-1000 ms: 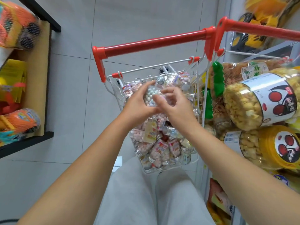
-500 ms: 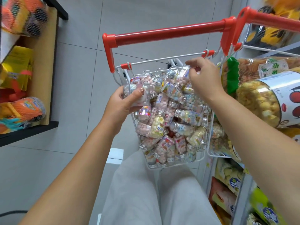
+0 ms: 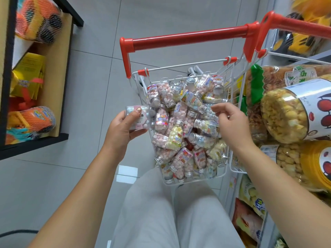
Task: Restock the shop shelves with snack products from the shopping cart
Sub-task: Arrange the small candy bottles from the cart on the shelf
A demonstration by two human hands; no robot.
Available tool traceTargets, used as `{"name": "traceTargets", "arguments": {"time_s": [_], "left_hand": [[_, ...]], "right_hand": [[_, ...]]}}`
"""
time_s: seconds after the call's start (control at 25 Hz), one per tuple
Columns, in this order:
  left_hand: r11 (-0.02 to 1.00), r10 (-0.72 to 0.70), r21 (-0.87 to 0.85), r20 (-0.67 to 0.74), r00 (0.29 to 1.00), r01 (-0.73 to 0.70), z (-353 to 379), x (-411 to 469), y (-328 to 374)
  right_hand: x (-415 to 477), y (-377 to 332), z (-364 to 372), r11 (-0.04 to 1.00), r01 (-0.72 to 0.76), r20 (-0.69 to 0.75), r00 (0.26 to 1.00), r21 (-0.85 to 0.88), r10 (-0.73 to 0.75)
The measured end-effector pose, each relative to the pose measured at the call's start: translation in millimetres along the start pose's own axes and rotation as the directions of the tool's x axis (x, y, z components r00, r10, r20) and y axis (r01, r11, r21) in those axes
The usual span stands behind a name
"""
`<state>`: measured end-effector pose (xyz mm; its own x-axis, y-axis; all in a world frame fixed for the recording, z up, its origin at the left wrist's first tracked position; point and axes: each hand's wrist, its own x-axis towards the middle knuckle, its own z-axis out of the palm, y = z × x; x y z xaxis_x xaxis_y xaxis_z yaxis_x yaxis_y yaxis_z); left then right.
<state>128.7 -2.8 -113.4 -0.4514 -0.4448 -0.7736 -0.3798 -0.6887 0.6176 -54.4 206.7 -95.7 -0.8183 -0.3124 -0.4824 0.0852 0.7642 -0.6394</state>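
We see the left hand (image 3: pixel 121 127) gripping a small clear candy box (image 3: pixel 143 120) between thumb and curled fingers, just left of the shopping cart (image 3: pixel 186 64) and outside its wire wall. The right hand (image 3: pixel 231 124) hovers over the cart's heap of little candy bottles (image 3: pixel 174 135), fingers loosely bent, holding nothing we can make out. The cart's red handle (image 3: pixel 188 37) spans its far end. Big snack jars (image 3: pixel 286 113) lie to the right, and a shelf (image 3: pixel 53 90) of netted toys (image 3: pixel 38 20) stands to the left.
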Motion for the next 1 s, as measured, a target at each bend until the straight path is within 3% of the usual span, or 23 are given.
{"name": "traceTargets", "arguments": {"time_s": [0.32, 0.48, 0.68, 0.84, 1.0], "left_hand": [[1.000, -0.009, -0.019, 0.022, 1.000, 0.009, 2.8, -7.1, -20.4], [1.000, -0.016, -0.008, 0.032, 0.999, 0.017, 10.9, -11.4, -24.9], [0.999, -0.030, 0.020, 0.039, 0.999, 0.029, 18.1, -12.1, -26.1], [0.998, -0.015, 0.056, 0.085, 0.996, 0.010, 27.7, -11.2, -23.4], [0.996, 0.001, 0.093, 0.118, 0.993, -0.012, 43.6, -8.6, -20.0]], "right_hand": [[0.7, 18.0, -27.5, 0.991, -0.104, -0.092, 0.990, 0.079, 0.111], [-1.2, 26.3, -26.7, 0.986, -0.163, 0.086, 0.983, -0.025, 0.165], [-17.7, 34.4, -21.0, 0.961, -0.029, 0.280, 0.954, -0.277, 0.109], [-3.7, 27.8, -10.8, 0.975, -0.126, 0.115, 0.982, -0.185, 0.148], [21.8, 6.2, 6.1, 0.917, -0.205, 0.069, 0.968, -0.341, 0.242]]}}
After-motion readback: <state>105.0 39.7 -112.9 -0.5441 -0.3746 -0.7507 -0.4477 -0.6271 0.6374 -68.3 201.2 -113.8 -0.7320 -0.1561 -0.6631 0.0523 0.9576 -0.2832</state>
